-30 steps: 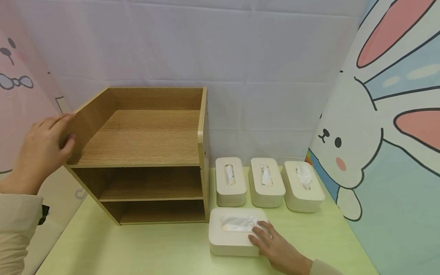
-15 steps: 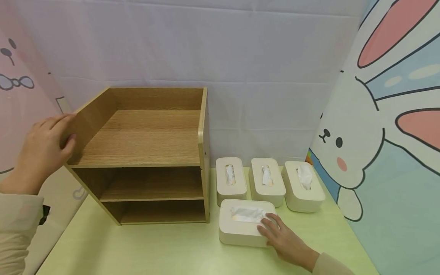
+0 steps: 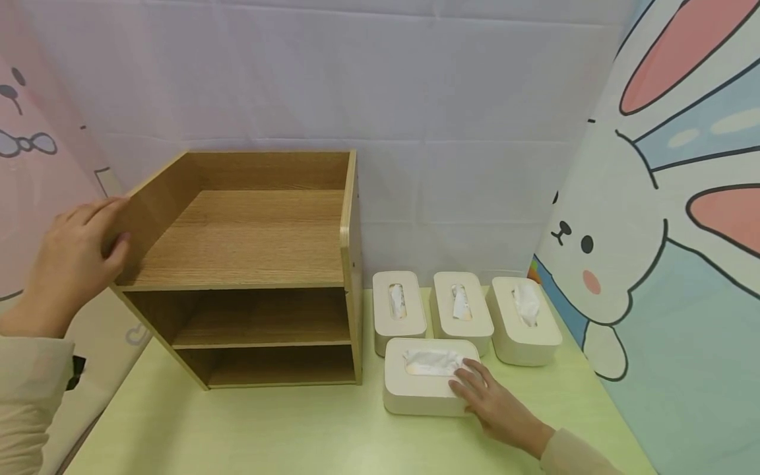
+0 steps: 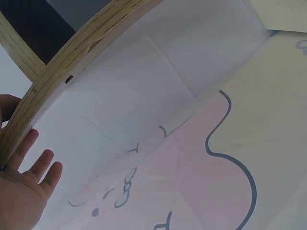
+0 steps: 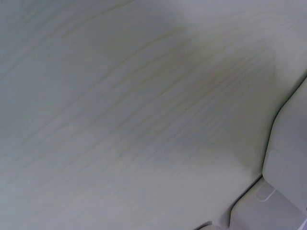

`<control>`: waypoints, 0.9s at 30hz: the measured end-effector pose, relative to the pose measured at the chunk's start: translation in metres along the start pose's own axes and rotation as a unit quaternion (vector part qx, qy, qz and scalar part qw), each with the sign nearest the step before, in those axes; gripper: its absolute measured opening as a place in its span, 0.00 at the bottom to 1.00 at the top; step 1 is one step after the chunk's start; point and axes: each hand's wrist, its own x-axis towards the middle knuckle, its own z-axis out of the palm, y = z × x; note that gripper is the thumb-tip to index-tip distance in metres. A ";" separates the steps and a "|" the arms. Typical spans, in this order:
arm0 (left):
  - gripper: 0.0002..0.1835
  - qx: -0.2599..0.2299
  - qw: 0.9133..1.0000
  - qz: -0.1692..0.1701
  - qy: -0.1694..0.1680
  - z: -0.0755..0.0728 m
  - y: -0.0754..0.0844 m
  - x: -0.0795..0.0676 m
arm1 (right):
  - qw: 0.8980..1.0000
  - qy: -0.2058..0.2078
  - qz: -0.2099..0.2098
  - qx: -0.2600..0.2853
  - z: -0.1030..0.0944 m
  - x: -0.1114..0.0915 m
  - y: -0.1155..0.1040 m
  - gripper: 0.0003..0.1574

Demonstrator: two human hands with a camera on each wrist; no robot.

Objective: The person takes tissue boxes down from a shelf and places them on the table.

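On the left stands a wooden shelf unit with an open top tray and two compartments. My left hand grips the front of its left side panel; in the left wrist view, the wooden edge runs between the thumb and the fingers. A white tissue box lies lengthwise on the table, right of the unit. My right hand holds its right end, fingertips over the top edge near the slot; the box hides part of the hand. The right wrist view lacks that hand and shows white boxes at a corner.
Behind the held box stand three more white tissue boxes in a row, tissue showing in their slots. The light green table meets a white cloth backdrop behind and a rabbit-printed panel on the right.
The tissue box under my right hand has slid to the right and back, close to the front of the row of boxes. My left hand and the shelf unit have stayed put.
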 end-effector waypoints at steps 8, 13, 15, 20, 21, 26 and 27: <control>0.27 0.001 1.000 0.000 0.003 0.001 -0.002 -0.001 | 1.000 0.020 -0.017 0.005 0.004 0.002 0.005 0.25; 0.27 0.002 1.000 0.000 0.002 0.001 -0.003 -0.001 | 1.000 0.020 -0.020 0.010 0.007 0.003 0.008 0.25; 0.27 0.004 1.000 0.001 0.003 0.001 -0.002 -0.001 | 1.000 0.018 -0.021 0.012 0.008 0.004 0.010 0.25; 0.28 0.008 1.000 0.000 0.000 0.000 0.000 0.000 | 1.000 0.008 -0.019 0.013 0.009 0.006 0.013 0.26; 0.28 0.010 1.000 0.000 -0.001 0.000 0.000 0.000 | 1.000 0.004 -0.018 0.011 0.009 0.007 0.013 0.26; 0.28 0.023 1.000 0.002 -0.008 -0.001 0.000 0.000 | 1.000 -0.024 -0.009 0.000 0.007 0.007 0.014 0.27; 0.28 0.029 1.000 0.004 -0.009 -0.001 0.000 0.000 | 1.000 -0.029 -0.007 -0.005 0.006 0.007 0.013 0.28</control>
